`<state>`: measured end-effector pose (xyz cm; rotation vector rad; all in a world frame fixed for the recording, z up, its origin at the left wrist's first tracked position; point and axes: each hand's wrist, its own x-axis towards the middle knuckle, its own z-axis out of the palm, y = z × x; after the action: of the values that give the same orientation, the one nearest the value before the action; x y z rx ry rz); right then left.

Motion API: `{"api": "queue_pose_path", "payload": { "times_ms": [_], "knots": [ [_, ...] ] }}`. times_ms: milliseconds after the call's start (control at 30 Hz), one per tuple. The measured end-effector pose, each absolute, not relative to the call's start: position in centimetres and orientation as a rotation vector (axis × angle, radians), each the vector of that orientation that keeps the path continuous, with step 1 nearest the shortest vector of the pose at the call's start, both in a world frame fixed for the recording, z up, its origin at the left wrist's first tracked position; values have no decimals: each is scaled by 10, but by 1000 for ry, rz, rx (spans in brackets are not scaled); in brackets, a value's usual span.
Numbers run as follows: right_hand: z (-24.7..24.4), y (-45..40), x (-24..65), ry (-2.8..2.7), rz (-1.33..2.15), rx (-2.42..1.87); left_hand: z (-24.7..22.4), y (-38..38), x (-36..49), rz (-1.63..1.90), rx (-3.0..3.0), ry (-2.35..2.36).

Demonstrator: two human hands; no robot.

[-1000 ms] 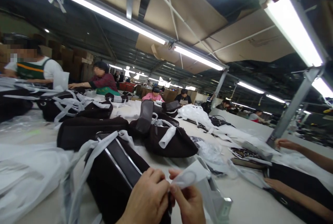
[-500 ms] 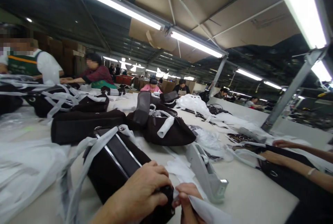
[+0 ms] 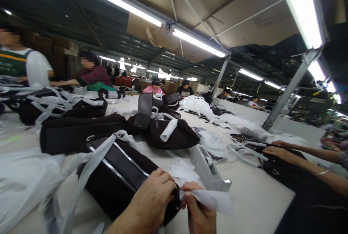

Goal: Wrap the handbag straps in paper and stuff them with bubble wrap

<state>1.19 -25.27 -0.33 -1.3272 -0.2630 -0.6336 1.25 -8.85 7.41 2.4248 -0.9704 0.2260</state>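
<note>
A black handbag (image 3: 116, 176) with two shiny silver stripes lies on the table in front of me, pale wrapping on its strap (image 3: 89, 168). My left hand (image 3: 153, 199) is closed around the bag's near right end, its fingertips hidden behind the edge. Just right of it, my right hand (image 3: 197, 205) pinches a strip of white tissue paper (image 3: 214, 199) against that end of the bag. The paper's loose end sticks out to the right. A grey tape dispenser (image 3: 208, 168) stands just beyond my right hand.
More dark bags (image 3: 171, 132) lie across the table (image 3: 247, 190). Clear plastic and white sheeting (image 3: 24, 183) spread at the left. At the right, a co-worker's arms (image 3: 296, 157) rest on another black bag. Other people sit farther back.
The view has shifted a little to the right. The white paper strip now extends rightward past my right hand instead of hanging down. My left hand keeps its hold on the handbag.
</note>
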Motion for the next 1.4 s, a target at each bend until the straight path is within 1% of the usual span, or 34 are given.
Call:
{"api": "queue_pose_path", "payload": {
  "times_ms": [167, 367, 533, 733, 967, 1233, 1400],
  "knots": [
    [-3, -239, 5, -39, -555, -1225, 71, -87, 17, 259, 2390, -948],
    [1, -241, 2, -151, -457, -1251, 73, -82, 17, 227, 2289, -886],
    [4, -248, 0, -116, -483, -1339, 77, -80, 18, 183, 2268, -861],
    [4, -236, 2, -53, -542, -1310, 81, -80, 17, 161, 2265, -833],
    [5, -236, 0, -226, -469, -1239, 85, -77, 19, 169, 2251, -792],
    [11, -230, 5, -36, -465, -1341, 82, -77, 20, 186, 2232, -794],
    [15, -226, 6, 33, -533, -1375, 80, -76, 20, 184, 2229, -781]
  ]
}}
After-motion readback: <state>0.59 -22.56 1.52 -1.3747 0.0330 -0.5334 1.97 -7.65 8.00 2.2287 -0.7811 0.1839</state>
